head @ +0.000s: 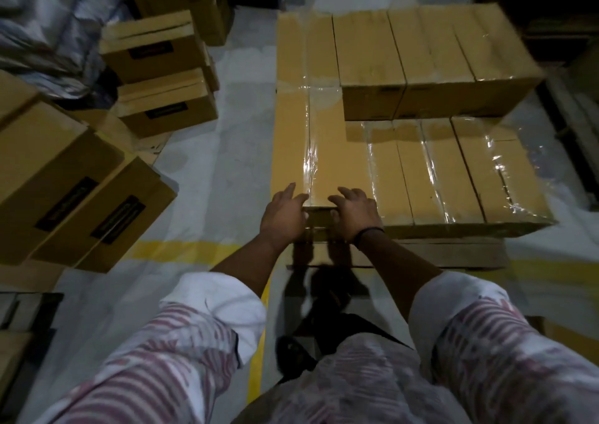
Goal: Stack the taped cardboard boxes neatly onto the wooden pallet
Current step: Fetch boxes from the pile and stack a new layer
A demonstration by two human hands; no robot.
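Taped cardboard boxes cover the wooden pallet [453, 255] in a flat layer, with two more boxes [421, 67] stacked on top at the back right. The nearest left box [324, 151] runs lengthwise toward me, clear tape shining along its seam. My left hand [283, 216] rests on its near left corner with fingers spread. My right hand [355, 213] lies over the near top edge of the same box, fingers loosely bent down its front face. Neither hand grips anything.
Loose brown boxes with dark labels lie on the floor at the left [74, 190] and back left [155, 50]. Plastic-wrapped bundles [39, 18] pile up at the far left. A yellow floor line [181, 250] runs by the pallet. My foot [295, 352] stands near it.
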